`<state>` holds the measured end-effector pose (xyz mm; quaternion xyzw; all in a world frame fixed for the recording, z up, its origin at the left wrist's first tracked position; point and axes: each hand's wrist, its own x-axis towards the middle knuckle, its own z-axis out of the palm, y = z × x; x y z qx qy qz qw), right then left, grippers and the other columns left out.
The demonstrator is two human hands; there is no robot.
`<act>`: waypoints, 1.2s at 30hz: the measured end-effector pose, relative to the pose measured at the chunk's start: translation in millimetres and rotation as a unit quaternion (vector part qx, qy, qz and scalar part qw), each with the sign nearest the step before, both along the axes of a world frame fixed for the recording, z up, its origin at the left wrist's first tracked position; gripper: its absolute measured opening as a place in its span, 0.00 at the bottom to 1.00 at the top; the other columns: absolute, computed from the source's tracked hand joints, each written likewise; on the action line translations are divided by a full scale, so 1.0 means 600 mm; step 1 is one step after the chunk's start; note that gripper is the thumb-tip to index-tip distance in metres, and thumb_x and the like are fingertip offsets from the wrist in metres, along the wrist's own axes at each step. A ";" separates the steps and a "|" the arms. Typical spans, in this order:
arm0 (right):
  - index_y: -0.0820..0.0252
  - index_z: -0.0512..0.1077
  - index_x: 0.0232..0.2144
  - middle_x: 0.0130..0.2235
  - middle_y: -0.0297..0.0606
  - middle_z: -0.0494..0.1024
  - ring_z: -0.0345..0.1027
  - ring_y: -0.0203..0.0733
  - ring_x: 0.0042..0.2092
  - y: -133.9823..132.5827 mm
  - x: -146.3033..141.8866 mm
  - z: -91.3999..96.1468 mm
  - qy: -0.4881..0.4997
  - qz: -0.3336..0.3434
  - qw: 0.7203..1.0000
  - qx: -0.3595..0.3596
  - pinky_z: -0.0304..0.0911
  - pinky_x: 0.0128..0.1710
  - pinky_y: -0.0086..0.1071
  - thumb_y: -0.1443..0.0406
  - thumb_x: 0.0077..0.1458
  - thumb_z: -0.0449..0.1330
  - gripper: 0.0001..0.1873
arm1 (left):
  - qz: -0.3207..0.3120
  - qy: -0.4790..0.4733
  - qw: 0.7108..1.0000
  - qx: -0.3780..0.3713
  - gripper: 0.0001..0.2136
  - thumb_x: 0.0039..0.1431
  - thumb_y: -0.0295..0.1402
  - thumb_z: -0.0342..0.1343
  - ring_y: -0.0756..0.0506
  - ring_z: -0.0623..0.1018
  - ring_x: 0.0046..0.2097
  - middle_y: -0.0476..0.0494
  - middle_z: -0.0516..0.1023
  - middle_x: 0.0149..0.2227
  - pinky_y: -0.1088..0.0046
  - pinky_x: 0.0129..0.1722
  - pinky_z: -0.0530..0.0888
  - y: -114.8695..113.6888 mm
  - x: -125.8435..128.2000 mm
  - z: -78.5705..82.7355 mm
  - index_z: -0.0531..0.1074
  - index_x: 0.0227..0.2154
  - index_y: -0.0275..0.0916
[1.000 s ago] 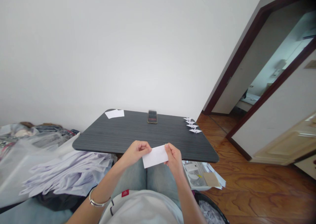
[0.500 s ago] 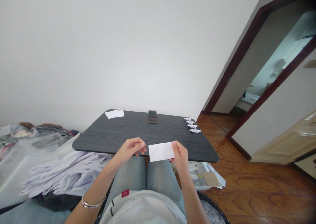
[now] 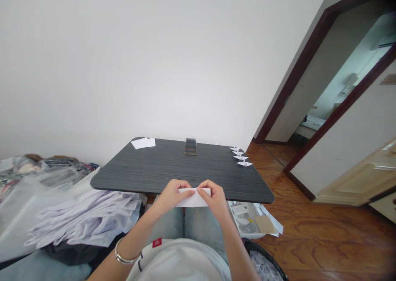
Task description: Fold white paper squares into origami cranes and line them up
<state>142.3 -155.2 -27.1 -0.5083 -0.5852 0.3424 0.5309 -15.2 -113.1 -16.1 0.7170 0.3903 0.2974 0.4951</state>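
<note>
A white sheet of paper (image 3: 193,201) is held above my lap, close to the near edge of the dark table (image 3: 148,169). My left hand (image 3: 176,195) pinches its upper edge between thumb and fingers. Right beside it, my right hand (image 3: 213,193) grips the same edge, and the two thumbs nearly meet at the middle. Fingers cover part of the top edge, so any fold there is hard to make out. Several folded white paper cranes (image 3: 244,164) stand in a row at the table's right side. Flat white paper sheets (image 3: 144,143) lie at its far left corner.
A small dark device on a stand (image 3: 191,146) is at the table's back. Left of me are piled white cloths (image 3: 83,223) and plastic bags. Below on the right sit a white bin of papers (image 3: 247,221) and a black-rimmed basket (image 3: 266,264). A wall stands behind the table.
My left hand has come right and taken hold of the paper. My right hand has shifted left from the paper's right end to near its middle. The paper now looks narrower in height.
</note>
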 end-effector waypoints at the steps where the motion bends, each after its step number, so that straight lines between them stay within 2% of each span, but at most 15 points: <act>1: 0.61 0.67 0.21 0.20 0.30 0.67 0.57 0.33 0.23 0.001 0.000 -0.001 -0.013 0.010 1.000 0.000 0.52 0.22 0.25 0.64 0.47 0.57 0.07 | -0.007 0.014 1.000 0.010 0.14 0.47 0.40 0.54 0.54 0.62 0.22 0.51 0.67 0.18 0.80 0.20 0.56 0.000 0.000 0.000 0.71 0.20 0.32; 6: 0.62 0.69 0.21 0.22 0.32 0.70 0.61 0.34 0.25 0.003 -0.003 -0.010 -0.046 0.032 0.998 0.018 0.55 0.25 0.25 0.67 0.46 0.56 0.05 | -0.036 0.045 0.997 0.046 0.15 0.48 0.41 0.52 0.53 0.63 0.23 0.50 0.67 0.19 0.80 0.21 0.57 -0.001 0.003 0.000 0.72 0.20 0.31; 11: 0.62 0.69 0.21 0.23 0.33 0.71 0.64 0.35 0.26 0.007 0.005 -0.016 -0.072 0.038 0.996 0.034 0.58 0.28 0.26 0.68 0.46 0.55 0.05 | -0.041 0.045 0.998 0.030 0.13 0.47 0.39 0.53 0.53 0.64 0.23 0.51 0.68 0.19 0.80 0.22 0.58 0.002 -0.002 -0.001 0.72 0.21 0.31; 15: 0.63 0.69 0.21 0.21 0.33 0.70 0.63 0.34 0.24 0.009 0.014 -0.018 -0.063 0.053 0.996 0.017 0.57 0.24 0.25 0.68 0.46 0.55 0.05 | -0.041 0.038 0.998 -0.014 0.12 0.46 0.38 0.53 0.52 0.66 0.22 0.51 0.68 0.19 0.80 0.22 0.59 0.003 -0.008 0.002 0.71 0.21 0.31; 20: 0.63 0.69 0.21 0.19 0.32 0.69 0.62 0.32 0.21 0.009 0.026 -0.022 -0.035 0.063 0.997 -0.019 0.55 0.20 0.24 0.68 0.44 0.56 0.04 | -0.034 0.055 0.998 0.006 0.12 0.45 0.39 0.54 0.53 0.64 0.22 0.51 0.68 0.19 0.80 0.21 0.57 0.005 -0.015 0.007 0.71 0.21 0.32; 26: 0.62 0.68 0.20 0.17 0.31 0.70 0.63 0.33 0.19 0.011 0.045 -0.027 0.006 0.070 0.996 -0.061 0.58 0.20 0.25 0.65 0.44 0.58 0.06 | -0.020 0.052 0.998 -0.023 0.12 0.45 0.39 0.55 0.53 0.63 0.20 0.52 0.67 0.17 0.80 0.20 0.55 0.009 -0.027 0.013 0.71 0.21 0.32; 32: 0.62 0.67 0.22 0.18 0.31 0.69 0.62 0.32 0.19 0.015 0.056 -0.023 0.037 0.035 0.998 -0.048 0.57 0.18 0.25 0.59 0.46 0.58 0.11 | 0.000 -0.005 0.998 -0.060 0.13 0.44 0.40 0.55 0.54 0.62 0.20 0.52 0.67 0.17 0.80 0.19 0.55 0.013 -0.035 0.015 0.69 0.21 0.33; 36: 0.62 0.67 0.26 0.20 0.31 0.68 0.61 0.32 0.21 0.012 0.033 -0.022 0.027 0.086 0.995 -0.044 0.55 0.18 0.24 0.58 0.49 0.56 0.11 | -0.002 -0.004 0.998 -0.056 0.13 0.44 0.40 0.56 0.54 0.61 0.20 0.53 0.66 0.17 0.80 0.19 0.54 0.011 -0.023 0.017 0.69 0.20 0.32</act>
